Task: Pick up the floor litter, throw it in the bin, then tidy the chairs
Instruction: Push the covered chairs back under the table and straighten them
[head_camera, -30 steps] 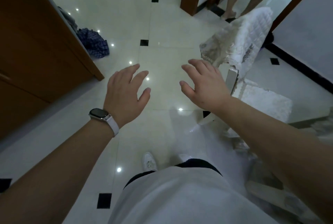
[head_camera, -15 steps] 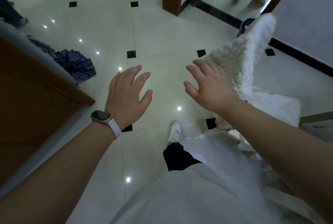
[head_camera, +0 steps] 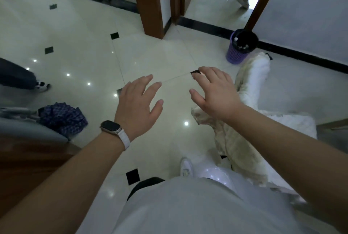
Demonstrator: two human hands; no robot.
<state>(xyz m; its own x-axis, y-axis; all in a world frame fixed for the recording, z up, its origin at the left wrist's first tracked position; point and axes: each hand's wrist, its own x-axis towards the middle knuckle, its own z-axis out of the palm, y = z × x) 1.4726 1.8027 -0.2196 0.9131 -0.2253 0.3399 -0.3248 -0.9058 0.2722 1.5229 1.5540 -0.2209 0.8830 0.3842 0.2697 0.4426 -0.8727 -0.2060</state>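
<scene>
My left hand (head_camera: 138, 105), with a white-strapped watch on its wrist, hovers palm down over the glossy tiled floor, fingers spread and holding nothing. My right hand (head_camera: 214, 94) hovers beside it, also open and empty, just left of a chair (head_camera: 252, 90) draped in a white quilted cover. A purple mesh bin (head_camera: 240, 49) with a black liner stands against the far wall, beyond the chair back. A crumpled dark blue patterned cloth (head_camera: 63, 117) lies on the floor at the left.
A wooden cabinet (head_camera: 24, 158) fills the lower left. Another person's leg and shoe (head_camera: 40, 85) stand at the left edge. A wooden door frame (head_camera: 150, 4) and an open doorway with a second person's foot (head_camera: 243, 1) lie ahead.
The view has swung right and forward: the purple bin has come into sight, and the cabinet and blue cloth slid left. Both hands stay open and empty in front of me.
</scene>
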